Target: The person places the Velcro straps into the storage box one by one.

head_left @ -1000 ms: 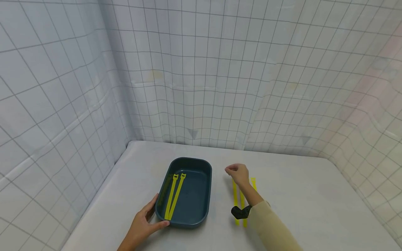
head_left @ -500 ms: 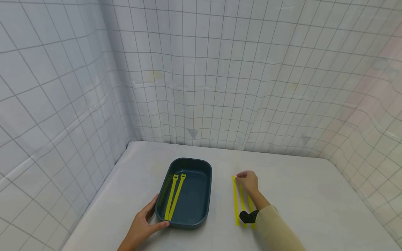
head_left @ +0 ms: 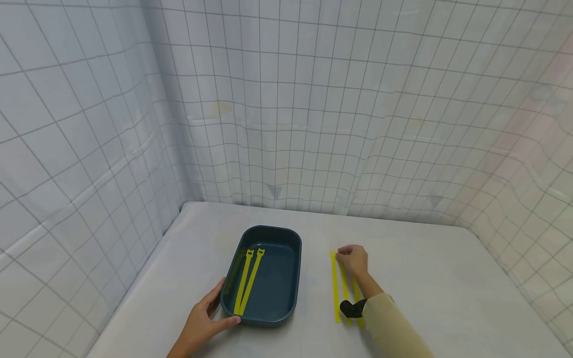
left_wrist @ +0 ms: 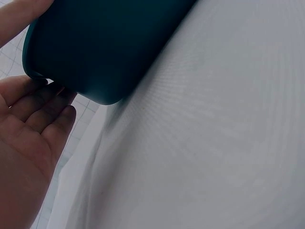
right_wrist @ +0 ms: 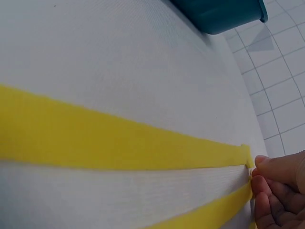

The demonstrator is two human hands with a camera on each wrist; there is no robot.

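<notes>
A dark teal tray (head_left: 276, 283) holds two yellow hook-and-loop cable ties (head_left: 251, 283) side by side along its left part. My left hand (head_left: 202, 318) grips the tray's near left corner, thumb at the near rim and fingers round the left side. Right of the tray, several more yellow ties lie lengthwise on the white table. Thumb and fingertips of my right hand (head_left: 354, 261) pinch the far end of the middle cable tie (head_left: 345, 287). In the right wrist view, that tie (right_wrist: 214, 210) bends up into the fingertips, which partly hide its head.
The leftmost table tie (head_left: 335, 293) lies close beside the right hand's fingers. Another tie (head_left: 356, 293) runs partly under the right wrist, which wears a black camera mount (head_left: 351, 309). White gridded curtains (head_left: 286, 149) enclose the table (head_left: 416, 278) at the back and sides.
My right hand has moved right and nearer from beside the tray, lowering to the middle tie's far end, and stays there since half a second ago. My left hand keeps its hold.
</notes>
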